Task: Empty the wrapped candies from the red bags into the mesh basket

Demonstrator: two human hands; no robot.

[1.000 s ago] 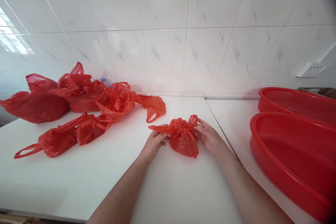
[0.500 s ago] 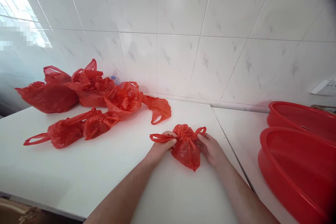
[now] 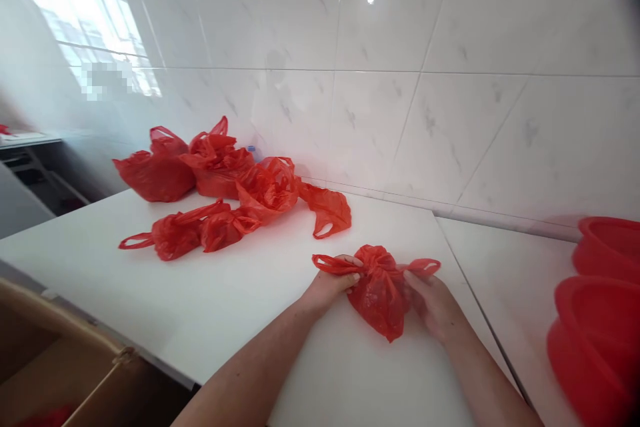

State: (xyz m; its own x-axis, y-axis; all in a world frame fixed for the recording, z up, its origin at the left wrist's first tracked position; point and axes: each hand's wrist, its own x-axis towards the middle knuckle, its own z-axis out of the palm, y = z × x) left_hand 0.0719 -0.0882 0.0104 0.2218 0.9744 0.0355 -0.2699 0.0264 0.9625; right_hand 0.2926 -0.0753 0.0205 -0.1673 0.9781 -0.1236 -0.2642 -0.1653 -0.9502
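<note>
A small knotted red plastic bag lies on the white counter between my hands. My left hand pinches the bag's left handle loop, fingers closed on it. My right hand grips the right handle loop, which sticks out to the right above its fingers. The bag's body bulges downward between the two hands and rests on the counter.
Several filled red plastic bags are piled at the counter's far left against the tiled wall. Two red plastic basins stand at the right edge. A brown cardboard box sits below the counter's front left edge. A window is at upper left.
The camera has swung left, so the basins slid toward the right edge and the window and box came into view. My hands drew the two handle loops further apart sideways.
</note>
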